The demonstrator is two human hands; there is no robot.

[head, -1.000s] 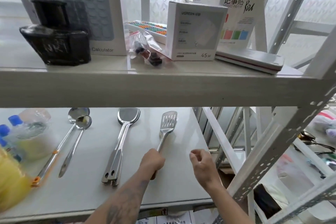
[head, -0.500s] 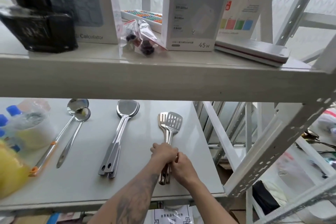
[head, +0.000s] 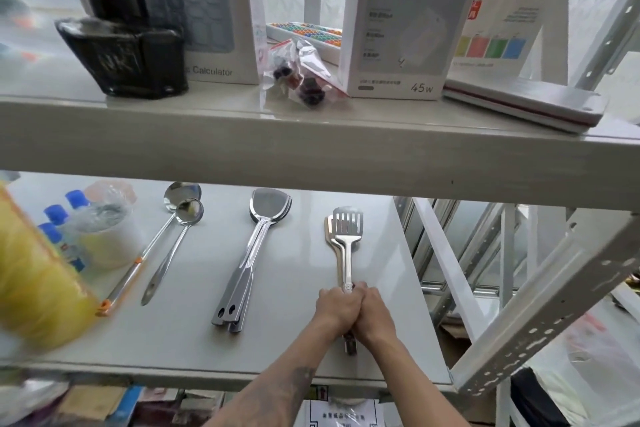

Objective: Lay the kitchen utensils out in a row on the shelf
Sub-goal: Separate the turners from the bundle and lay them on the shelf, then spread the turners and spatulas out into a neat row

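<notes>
In the head view I see both hands at the lower centre of the frame, pressed side by side. The left hand (head: 337, 310) and the right hand (head: 375, 314) have their fingers curled around the handles of the slotted spatulas (head: 344, 236), which lie stacked on the shelf (head: 294, 340). Left of them lie the solid spatulas (head: 254, 253), and further left two ladles (head: 173, 243). A white box (head: 401, 35) stands at the upper centre.
</notes>
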